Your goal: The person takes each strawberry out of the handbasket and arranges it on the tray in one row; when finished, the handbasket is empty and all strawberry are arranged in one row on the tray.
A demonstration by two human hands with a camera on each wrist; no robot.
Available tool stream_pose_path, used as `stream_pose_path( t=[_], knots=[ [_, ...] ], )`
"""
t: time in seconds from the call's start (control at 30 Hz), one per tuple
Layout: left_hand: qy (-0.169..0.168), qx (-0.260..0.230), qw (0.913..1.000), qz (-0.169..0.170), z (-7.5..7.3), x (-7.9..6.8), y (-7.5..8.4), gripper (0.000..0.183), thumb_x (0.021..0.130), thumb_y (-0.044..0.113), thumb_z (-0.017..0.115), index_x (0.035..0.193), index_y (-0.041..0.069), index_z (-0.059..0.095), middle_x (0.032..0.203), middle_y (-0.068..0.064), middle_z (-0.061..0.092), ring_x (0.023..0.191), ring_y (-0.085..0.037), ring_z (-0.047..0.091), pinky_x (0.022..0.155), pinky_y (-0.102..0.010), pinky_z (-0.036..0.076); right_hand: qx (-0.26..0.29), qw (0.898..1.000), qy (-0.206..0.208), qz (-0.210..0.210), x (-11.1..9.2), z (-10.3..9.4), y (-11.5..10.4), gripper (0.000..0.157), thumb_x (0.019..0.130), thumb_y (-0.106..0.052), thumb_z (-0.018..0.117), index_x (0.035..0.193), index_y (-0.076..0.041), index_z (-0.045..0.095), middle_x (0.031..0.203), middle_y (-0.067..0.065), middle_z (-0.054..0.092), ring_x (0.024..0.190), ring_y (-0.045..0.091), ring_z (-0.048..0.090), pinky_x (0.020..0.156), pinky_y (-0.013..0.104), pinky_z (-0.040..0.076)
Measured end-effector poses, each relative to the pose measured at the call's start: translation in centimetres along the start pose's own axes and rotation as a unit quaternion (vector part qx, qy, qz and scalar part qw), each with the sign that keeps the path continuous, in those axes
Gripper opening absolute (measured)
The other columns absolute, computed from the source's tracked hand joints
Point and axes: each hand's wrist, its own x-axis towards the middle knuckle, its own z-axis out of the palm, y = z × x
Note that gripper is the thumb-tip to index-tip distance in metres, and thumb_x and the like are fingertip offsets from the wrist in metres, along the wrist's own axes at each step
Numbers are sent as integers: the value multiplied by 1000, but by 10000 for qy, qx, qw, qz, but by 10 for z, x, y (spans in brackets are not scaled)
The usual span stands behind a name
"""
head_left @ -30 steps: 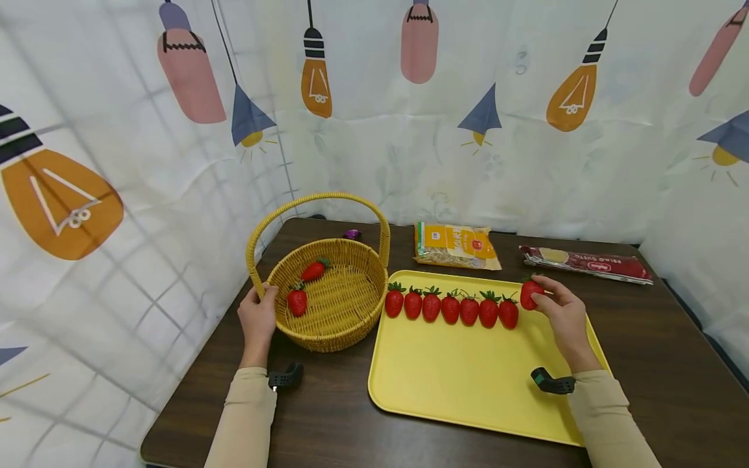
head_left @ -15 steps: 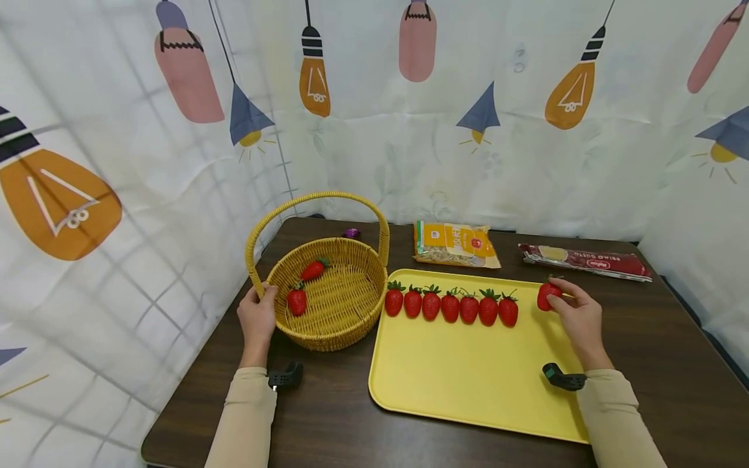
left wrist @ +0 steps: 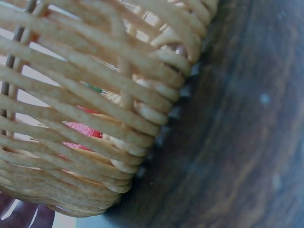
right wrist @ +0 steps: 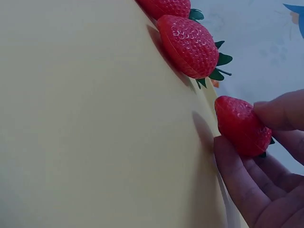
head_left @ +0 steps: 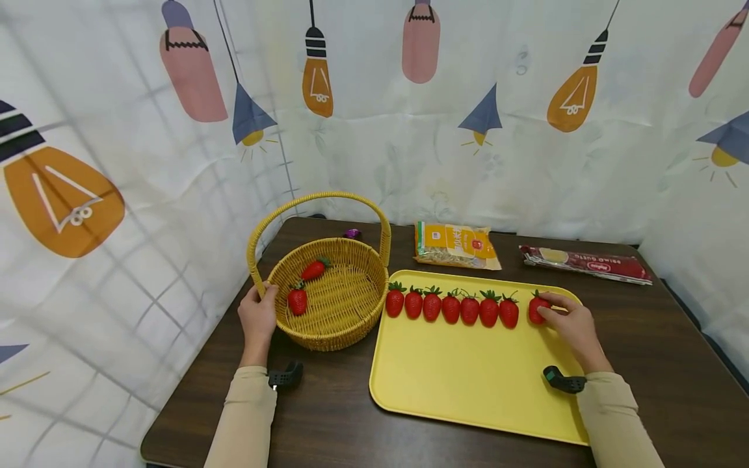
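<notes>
A strawberry [head_left: 536, 311] is pinched between the thumb and fingers of my right hand [head_left: 572, 325], at the right end of a row of several strawberries [head_left: 470, 311] along the far side of a yellow tray [head_left: 462, 370]. In the right wrist view the held strawberry [right wrist: 241, 126] shows a shadow beside it on the tray; whether it touches the tray I cannot tell. My left hand [head_left: 258, 318] grips the left side of a yellow wicker basket [head_left: 328, 341] where its handle meets the rim. Two strawberries [head_left: 297, 301] lie inside the basket.
Behind the tray lie a yellow food packet [head_left: 456, 246] and a long red packet [head_left: 585, 264]. A small purple-wrapped item [head_left: 352, 234] sits behind the basket. The dark wooden table [head_left: 328, 416] meets a patterned curtain [head_left: 374, 162] at the back and left.
My right hand first moved right with the strawberry, then came back left and lower, bringing it level with the row's end. The left hand and basket have stayed put.
</notes>
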Motion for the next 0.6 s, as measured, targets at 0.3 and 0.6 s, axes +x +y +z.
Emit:
stream_pose_path(
  t=[0.3, 0.6],
  knots=[
    [18, 35, 10000, 8, 0, 0, 1, 26, 97, 30, 57, 103, 6, 65, 96, -7, 59, 74, -15, 49, 63, -23, 41, -191, 9997, -122, -19, 0, 1, -1, 51, 98, -33, 59, 137, -1, 53, 136, 25, 50, 85, -10, 52, 73, 8, 44],
    [25, 85, 10000, -23, 0, 0, 1, 27, 97, 32, 57, 104, 7, 65, 96, -8, 60, 76, -17, 48, 64, -24, 40, -556, 9966, -572, -215, 1, -2, 1, 52, 97, -37, 60, 135, -1, 55, 132, 25, 55, 87, -8, 56, 75, 14, 45]
  ],
)
